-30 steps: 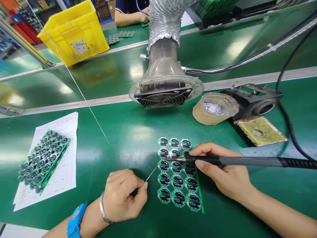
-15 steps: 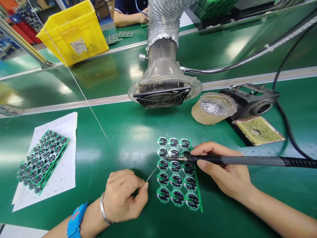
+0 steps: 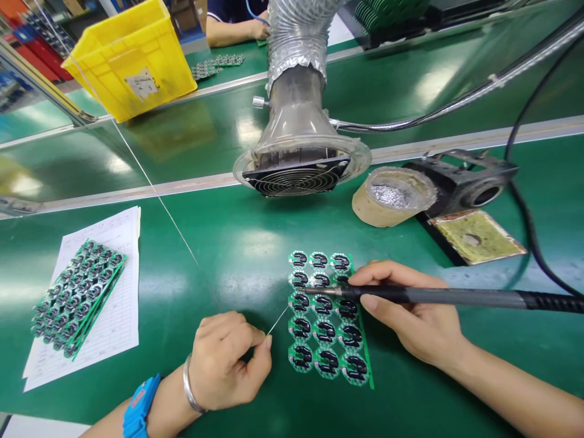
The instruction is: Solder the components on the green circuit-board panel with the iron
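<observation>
A strip of green surface (image 3: 219,237) is running between the circuit-board panel (image 3: 326,316) and the fume extractor (image 3: 296,170), while the soldering iron (image 3: 433,296) in the right hand (image 3: 406,310) is stretching toward the foil-lined cardboard tube (image 3: 392,198) and tip-cleaning sponge (image 3: 477,237), which are standing in the way

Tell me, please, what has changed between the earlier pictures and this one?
Very little: the view has drifted slightly, so the board and fume extractor sit a little further left and higher in frame. Nothing was taken up or let go: the right hand still holds the soldering iron over the board, and the left hand still pinches the solder wire.
</observation>
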### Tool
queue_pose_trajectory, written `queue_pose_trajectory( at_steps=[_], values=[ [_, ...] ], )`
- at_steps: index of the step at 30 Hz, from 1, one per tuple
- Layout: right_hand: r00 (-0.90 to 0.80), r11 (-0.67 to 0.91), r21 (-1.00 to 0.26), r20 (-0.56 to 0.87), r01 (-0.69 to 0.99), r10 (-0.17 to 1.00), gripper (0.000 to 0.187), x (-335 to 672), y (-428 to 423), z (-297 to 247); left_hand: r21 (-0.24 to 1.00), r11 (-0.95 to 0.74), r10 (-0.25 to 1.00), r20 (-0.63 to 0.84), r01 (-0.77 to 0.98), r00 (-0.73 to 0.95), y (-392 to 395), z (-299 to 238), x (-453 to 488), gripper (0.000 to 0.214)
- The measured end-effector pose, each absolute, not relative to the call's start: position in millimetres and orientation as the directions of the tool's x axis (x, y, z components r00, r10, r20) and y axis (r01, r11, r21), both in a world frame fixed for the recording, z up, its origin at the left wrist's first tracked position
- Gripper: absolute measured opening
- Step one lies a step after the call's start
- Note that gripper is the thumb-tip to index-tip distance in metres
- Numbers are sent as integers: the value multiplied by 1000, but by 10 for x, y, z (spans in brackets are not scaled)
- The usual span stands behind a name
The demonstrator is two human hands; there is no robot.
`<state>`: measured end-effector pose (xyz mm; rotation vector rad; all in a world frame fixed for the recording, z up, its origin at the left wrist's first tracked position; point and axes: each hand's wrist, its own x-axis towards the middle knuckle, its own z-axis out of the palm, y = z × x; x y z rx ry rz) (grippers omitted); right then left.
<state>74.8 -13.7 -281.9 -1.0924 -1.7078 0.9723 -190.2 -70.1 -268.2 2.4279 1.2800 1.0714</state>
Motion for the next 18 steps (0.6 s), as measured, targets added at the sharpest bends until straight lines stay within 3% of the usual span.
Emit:
queue_pose_trajectory(
  at_steps=[18],
  values=[
    [-241, 284, -928, 225, 242, 944, 17, 764, -136, -2843, 475, -608, 780, 506, 636, 368, -658, -2700, -1854, 14]
  ],
)
